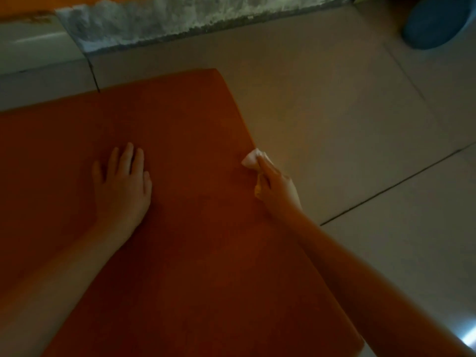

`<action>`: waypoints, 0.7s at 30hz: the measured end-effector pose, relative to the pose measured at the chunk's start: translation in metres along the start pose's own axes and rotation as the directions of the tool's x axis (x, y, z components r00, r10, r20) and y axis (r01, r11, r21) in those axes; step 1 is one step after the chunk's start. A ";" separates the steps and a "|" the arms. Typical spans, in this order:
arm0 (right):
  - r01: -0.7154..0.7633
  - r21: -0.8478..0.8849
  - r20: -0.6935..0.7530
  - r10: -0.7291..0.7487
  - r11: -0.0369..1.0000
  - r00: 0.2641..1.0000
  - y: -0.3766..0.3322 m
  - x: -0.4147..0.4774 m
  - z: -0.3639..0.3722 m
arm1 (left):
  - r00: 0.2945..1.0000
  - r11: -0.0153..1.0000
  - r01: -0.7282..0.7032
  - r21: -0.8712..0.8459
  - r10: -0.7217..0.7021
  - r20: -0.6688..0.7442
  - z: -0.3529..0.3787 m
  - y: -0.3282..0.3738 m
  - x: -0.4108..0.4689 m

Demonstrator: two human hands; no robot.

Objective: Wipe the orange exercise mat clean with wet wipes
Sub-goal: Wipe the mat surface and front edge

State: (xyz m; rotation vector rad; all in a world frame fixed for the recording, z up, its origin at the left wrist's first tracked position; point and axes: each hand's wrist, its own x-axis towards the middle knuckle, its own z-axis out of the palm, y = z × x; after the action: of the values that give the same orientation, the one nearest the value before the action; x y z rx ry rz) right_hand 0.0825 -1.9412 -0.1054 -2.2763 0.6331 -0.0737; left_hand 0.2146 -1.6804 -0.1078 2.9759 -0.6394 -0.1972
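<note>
The orange exercise mat [180, 119] lies flat on the tiled floor and fills the left and middle of the view. My left hand [123, 181] rests palm down on the mat with its fingers straight and spread. My right hand [278, 186] grips a bunched white wet wipe [251, 158] and presses it against the mat's right edge. Part of the wipe is hidden inside the fist.
Pale floor tiles [347, 124] with dark grout lines spread to the right of the mat. A rough white-plastered wall base [180, 19] runs along the top. A blue round container [435, 21] stands at the top right corner.
</note>
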 end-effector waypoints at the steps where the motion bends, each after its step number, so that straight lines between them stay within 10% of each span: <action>1: 0.001 0.006 -0.003 -0.001 1.000 1.000 0.007 -0.017 -0.002 | 1.000 1.000 0.006 -0.001 -0.006 0.029 0.003 0.005 -0.011; 21: -0.098 -0.035 0.061 0.100 0.995 0.993 0.021 -0.068 -0.016 | 0.989 0.994 -0.085 0.067 0.076 0.127 0.011 0.013 -0.039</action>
State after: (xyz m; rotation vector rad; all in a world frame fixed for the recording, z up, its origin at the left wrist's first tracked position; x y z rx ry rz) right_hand 0.0105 -1.9330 -0.0989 -2.2644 0.7179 0.0565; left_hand 0.1728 -1.6769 -0.1131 3.0174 -0.7960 -0.3634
